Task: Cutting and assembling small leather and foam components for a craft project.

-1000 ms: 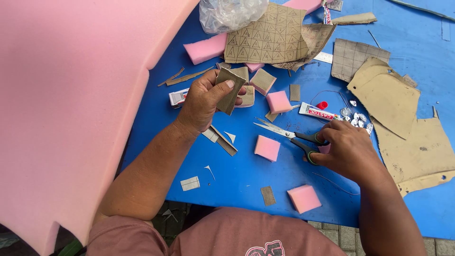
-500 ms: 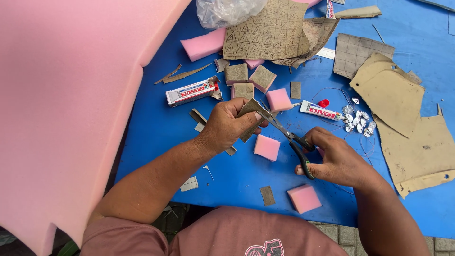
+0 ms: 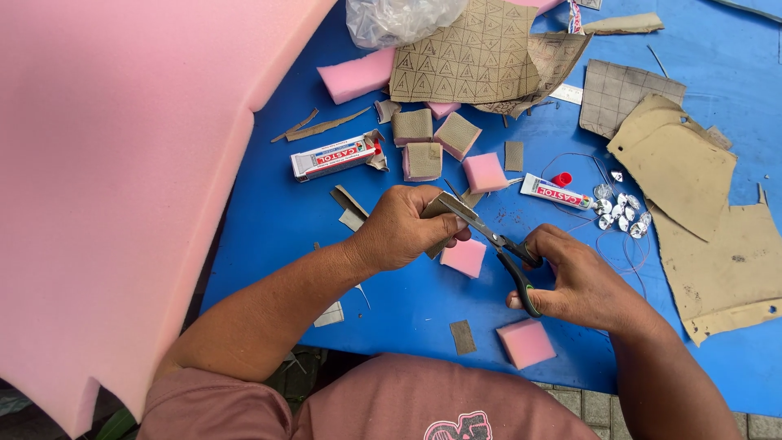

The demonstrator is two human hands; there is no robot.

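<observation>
My left hand (image 3: 403,228) grips a small brown piece of cardboard-like material (image 3: 440,208) above the blue table (image 3: 269,212). My right hand (image 3: 578,281) holds scissors (image 3: 497,244) with dark handles, and the blades meet the brown piece at its upper edge. A small pink foam square (image 3: 464,257) lies on the table just under the blades. Another pink foam square (image 3: 526,342) lies below my right hand, near the table's front edge.
A large pink foam sheet (image 3: 106,179) fills the left side. Several foam squares faced with brown (image 3: 423,138), a glue box (image 3: 336,156), a glue tube (image 3: 555,192) with a red cap, shiny beads (image 3: 621,209), patterned brown sheets (image 3: 472,53), tan scraps (image 3: 692,187) and a plastic bag (image 3: 403,16) lie beyond.
My left hand came down from the far cluster of squares toward me with the brown piece. My right hand lifted the scissors off the table and brought the blades onto it.
</observation>
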